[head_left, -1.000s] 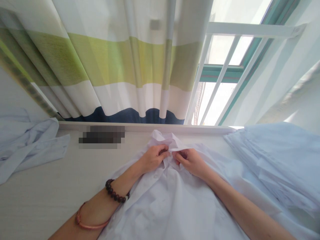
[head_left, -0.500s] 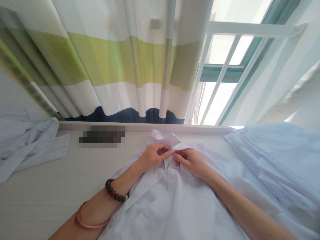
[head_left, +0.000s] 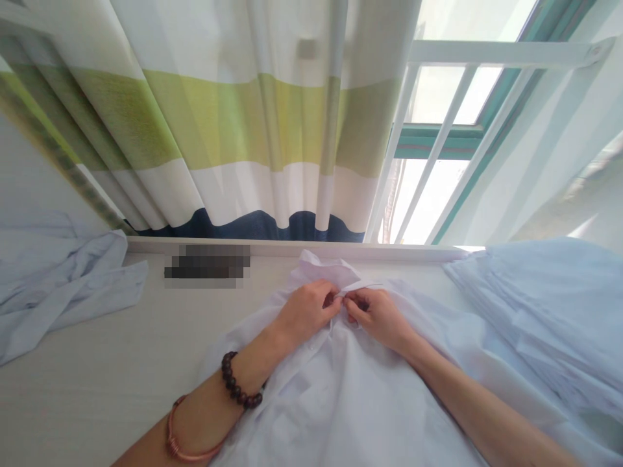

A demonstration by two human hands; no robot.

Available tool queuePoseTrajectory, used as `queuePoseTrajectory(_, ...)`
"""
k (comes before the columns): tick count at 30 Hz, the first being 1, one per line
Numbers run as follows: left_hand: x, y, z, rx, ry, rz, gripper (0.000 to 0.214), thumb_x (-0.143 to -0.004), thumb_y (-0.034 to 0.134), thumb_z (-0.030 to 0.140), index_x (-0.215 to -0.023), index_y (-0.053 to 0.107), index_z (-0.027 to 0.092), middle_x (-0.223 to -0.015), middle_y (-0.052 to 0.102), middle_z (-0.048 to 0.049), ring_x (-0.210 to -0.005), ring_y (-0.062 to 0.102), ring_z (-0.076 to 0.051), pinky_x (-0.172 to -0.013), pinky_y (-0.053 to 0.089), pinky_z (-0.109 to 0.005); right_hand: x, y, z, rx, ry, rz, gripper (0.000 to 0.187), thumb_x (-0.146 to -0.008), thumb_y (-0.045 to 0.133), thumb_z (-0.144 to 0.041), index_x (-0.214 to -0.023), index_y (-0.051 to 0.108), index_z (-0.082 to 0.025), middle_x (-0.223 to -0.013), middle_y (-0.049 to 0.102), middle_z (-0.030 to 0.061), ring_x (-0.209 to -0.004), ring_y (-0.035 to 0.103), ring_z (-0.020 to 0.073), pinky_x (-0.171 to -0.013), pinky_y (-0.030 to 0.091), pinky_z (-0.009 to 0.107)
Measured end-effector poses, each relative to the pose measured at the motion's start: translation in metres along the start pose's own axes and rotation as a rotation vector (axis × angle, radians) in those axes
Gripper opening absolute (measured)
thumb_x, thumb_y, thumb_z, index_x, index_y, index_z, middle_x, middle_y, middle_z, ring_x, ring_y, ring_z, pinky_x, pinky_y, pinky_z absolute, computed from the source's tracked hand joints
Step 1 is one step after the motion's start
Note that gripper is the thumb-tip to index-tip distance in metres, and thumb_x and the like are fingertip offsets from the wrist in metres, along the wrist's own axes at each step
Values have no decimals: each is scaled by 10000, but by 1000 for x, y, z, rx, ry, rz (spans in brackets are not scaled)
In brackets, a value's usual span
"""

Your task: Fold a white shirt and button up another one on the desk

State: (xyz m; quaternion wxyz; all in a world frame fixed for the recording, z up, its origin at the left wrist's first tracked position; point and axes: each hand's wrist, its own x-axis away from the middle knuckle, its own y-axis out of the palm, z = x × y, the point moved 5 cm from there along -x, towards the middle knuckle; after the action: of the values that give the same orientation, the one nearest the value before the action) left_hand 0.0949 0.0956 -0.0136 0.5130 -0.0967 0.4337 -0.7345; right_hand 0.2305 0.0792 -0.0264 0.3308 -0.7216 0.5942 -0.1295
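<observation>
A white shirt (head_left: 335,395) lies spread in front of me, its collar (head_left: 324,267) pointing toward the window side. Just below the collar, my left hand (head_left: 311,308) pinches the front edge of the shirt between thumb and fingers. Close against it, my right hand (head_left: 374,312) is also closed in a pinch on the shirt's front. The fingertips of both hands nearly meet. A small button (head_left: 312,347) shows on the front strip below my left hand. Whatever lies right between the fingertips is too small to make out.
At the right is a stack of folded white garments (head_left: 549,311). Crumpled white cloth (head_left: 63,279) lies at the left. A blurred-out dark object (head_left: 207,264) sits near the ledge (head_left: 272,249) at the back. Behind hang striped curtains (head_left: 233,123) and a white railing (head_left: 491,54).
The whole view has shifted slightly, so things appear a little further right. My left hand has turned over somewhat at the collar; both hands keep their pinch on the shirt.
</observation>
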Motion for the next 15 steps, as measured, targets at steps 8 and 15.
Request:
queuePoseTrajectory(8,8,-15,-21,61,-155,47,137,-795,534,207,-665,555,169,-693,583,-27,-684,538,-175,-689,427,-287,-23,25,-12,82,-144,-8,213,-824,468,-260,-648,573,-200,-562,570,-16,-533,475,135,-553,345,262)
queuePoseTrajectory(15,17,-24,-42,478,-299,-74,279,-831,509,368,-665,568,152,-542,528,18,-490,495,-108,-499,406,-222,-29,28,-20,-320,-62,-225,297,-897,454,-368,-654,516,-211,-585,555,-23,-537,497,130,-578,402,262)
